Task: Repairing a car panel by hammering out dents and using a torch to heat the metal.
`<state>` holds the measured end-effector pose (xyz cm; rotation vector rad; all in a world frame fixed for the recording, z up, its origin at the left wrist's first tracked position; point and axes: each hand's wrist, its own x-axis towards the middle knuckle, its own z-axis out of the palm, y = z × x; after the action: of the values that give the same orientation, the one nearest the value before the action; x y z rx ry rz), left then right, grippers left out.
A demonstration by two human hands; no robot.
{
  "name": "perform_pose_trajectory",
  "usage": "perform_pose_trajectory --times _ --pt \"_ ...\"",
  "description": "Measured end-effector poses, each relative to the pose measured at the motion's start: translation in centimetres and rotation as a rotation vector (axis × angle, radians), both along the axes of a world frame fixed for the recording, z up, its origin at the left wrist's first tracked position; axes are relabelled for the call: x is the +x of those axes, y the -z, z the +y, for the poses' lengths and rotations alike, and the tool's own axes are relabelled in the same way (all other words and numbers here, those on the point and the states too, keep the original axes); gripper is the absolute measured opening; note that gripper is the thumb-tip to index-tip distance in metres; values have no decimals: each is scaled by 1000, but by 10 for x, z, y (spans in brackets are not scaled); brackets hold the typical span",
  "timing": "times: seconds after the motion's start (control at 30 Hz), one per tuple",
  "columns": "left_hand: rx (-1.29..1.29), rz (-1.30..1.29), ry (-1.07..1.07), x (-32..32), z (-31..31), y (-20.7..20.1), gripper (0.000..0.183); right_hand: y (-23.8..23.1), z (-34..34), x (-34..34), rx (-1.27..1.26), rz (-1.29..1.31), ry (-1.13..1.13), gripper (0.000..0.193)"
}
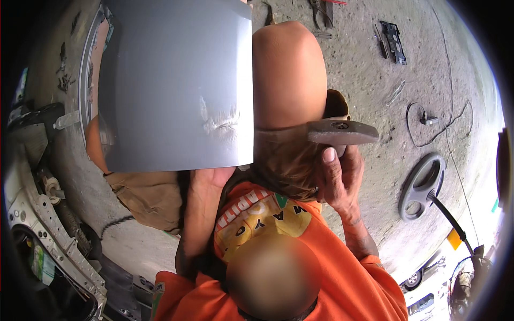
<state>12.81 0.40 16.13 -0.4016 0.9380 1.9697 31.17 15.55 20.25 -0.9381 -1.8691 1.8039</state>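
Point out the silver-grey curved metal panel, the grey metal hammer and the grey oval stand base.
Silver-grey curved metal panel [174,88]: head view, middle of its broad face.
Grey metal hammer [343,136]: head view, side of its head.
Grey oval stand base [420,191]: head view, bar between its two openings.

Grey fan base [421,191] near dark cable [449,67]

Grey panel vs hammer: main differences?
Size: the grey panel looks far larger than the hammer.
Shape: the grey panel is a broad sheet; the hammer shows a narrow, bar-like head.
Hold: the left hand goes under the grey panel's near edge; the right hand grips the hammer.
Shared: both look greyish.
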Motion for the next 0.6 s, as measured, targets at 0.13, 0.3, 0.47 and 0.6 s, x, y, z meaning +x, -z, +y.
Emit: perform_pose_trajectory --times 0.13,0.3,0.47,0.6 --pt "18 34 87 4 -5 3 29 -17 1 -2 543 -16 -121 22" --pt "-193 -51 -77 12 -10 -14 25 28 6 26 693 -447 316 22" --pt "-287 -7 252 20 -68 -17 21 213 39 114 555 -947 198 19" --pt "-601 18 413 30 -49 -78 22 274 28 172 493 -1129 210 21"
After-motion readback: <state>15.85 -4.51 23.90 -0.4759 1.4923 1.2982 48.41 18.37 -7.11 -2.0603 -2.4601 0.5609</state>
